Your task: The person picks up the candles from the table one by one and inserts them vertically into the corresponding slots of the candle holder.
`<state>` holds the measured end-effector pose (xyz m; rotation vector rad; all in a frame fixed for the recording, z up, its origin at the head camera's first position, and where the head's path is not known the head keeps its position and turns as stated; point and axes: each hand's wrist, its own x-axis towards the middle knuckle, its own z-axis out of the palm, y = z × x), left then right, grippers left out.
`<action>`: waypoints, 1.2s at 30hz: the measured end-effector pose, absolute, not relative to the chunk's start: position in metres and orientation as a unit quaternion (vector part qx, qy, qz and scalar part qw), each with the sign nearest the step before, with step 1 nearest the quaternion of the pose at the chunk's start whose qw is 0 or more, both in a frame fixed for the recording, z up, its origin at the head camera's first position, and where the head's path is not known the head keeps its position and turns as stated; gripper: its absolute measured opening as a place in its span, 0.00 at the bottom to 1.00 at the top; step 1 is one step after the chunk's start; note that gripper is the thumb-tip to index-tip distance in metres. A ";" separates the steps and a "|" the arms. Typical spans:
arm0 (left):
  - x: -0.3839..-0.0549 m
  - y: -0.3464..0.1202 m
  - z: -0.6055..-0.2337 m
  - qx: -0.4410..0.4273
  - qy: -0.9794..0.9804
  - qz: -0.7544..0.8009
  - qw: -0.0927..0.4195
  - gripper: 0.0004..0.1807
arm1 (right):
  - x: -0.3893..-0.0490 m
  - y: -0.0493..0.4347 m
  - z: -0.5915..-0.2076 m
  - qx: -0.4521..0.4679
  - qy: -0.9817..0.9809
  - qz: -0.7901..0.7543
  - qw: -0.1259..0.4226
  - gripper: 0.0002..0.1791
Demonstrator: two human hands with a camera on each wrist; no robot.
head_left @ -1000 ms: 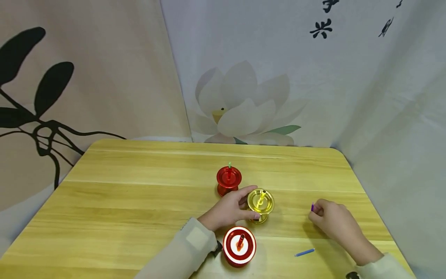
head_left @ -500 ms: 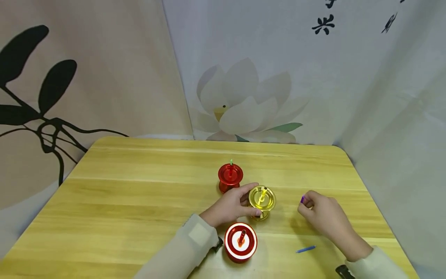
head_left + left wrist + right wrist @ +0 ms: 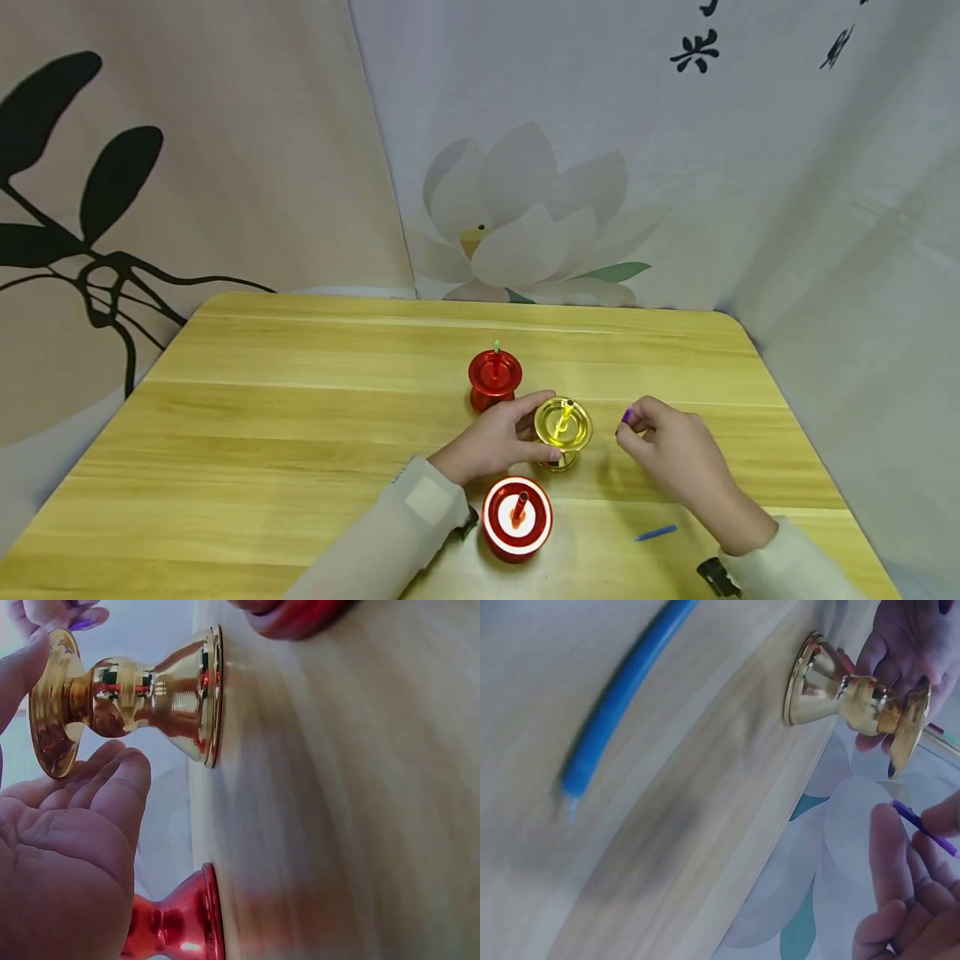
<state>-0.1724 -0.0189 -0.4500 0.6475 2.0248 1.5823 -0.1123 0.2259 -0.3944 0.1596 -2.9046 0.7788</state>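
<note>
A shiny gold candle holder [image 3: 562, 427] stands upright on the table, with a hollow tube rising from its dish. My left hand [image 3: 497, 440] holds it by the dish edge, thumb on the near side and fingers on the far side, as the left wrist view also shows. Between thumb and fingertips my right hand [image 3: 678, 450] pinches a small purple candle [image 3: 922, 826], raised to the right of the gold holder. A thin blue candle [image 3: 656, 532] with a white wick lies on the table below that hand.
Behind the left hand stands a red candle holder [image 3: 495, 377] with a green-tipped candle in it. Another red holder [image 3: 517, 518], its rim and dish shining white, stands in front, close to the left wrist. A printed curtain [image 3: 540, 225] hangs behind the wooden table [image 3: 285, 400].
My right hand has moved left and slightly away from me with the purple candle, nearing the gold candle holder. The left hand keeps its hold there.
</note>
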 end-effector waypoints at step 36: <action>-0.173 -0.020 -0.451 0.261 0.732 0.581 0.240 0.47 | -0.115 0.191 -0.382 0.113 -0.933 0.300 0.165 0.05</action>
